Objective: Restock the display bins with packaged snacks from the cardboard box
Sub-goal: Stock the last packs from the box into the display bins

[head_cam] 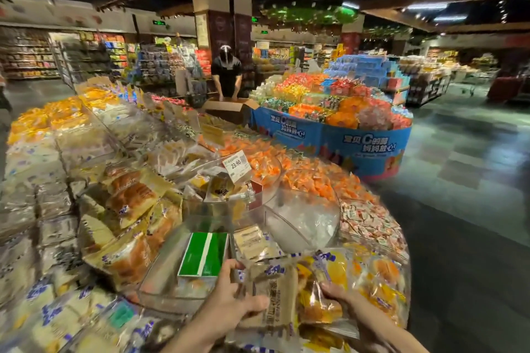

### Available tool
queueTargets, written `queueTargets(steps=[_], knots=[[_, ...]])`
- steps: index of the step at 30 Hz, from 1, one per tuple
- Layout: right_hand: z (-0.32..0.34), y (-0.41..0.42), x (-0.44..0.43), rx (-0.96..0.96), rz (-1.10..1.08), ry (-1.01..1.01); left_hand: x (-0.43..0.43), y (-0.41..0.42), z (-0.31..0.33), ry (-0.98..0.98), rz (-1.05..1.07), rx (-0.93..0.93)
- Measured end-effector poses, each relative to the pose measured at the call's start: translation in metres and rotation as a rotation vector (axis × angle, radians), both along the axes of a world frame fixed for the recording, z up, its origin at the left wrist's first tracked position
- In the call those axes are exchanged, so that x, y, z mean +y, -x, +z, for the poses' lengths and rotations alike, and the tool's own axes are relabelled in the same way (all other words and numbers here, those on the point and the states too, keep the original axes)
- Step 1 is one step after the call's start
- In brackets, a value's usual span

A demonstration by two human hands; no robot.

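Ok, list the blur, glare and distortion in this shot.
Head view: wide-angle bends the edges; bread packets at left smear with blur; clear bin shows glare; price tag and the snack packets in the left hand and right hand are sharper; far aisles dim.

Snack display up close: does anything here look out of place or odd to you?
Yes, one thing: a green box with a white stripe sits tilted in a clear bin, just ahead of the left hand. Everything around it is soft, clear-wrapped bread and cake, so the rigid carton looks stray.
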State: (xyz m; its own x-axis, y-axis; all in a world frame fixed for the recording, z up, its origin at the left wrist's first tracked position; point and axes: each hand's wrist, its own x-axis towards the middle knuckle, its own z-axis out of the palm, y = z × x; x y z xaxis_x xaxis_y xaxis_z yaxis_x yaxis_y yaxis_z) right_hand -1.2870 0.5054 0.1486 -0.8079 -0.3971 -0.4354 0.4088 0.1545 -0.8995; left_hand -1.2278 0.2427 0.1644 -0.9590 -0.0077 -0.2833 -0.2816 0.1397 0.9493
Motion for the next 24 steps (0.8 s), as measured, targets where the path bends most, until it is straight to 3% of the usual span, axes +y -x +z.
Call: queueTargets(steps=[3, 6, 15, 24], knots=[[-0.022, 0.048, 0.025, -0.049, 0.072, -0.042, 0.017, 0.024, -0.021, -0.052, 0.079, 0.042], [-0.049, 0.105, 0.058, 0.017, 0.091, -0.016, 0.043, 0.051, -0.036, -0.064, 0.21, 0.107], [-0.005, 0.199, 0.048, -0.142, 0.235, 0.109, 0.073, 0.108, -0.058, 0.073, 0.74, 0.065], [0.002, 0.238, 0.021, -0.147, 0.308, 0.154, 0.053, 0.185, -0.07, 0.23, 0.804, -0.016]])
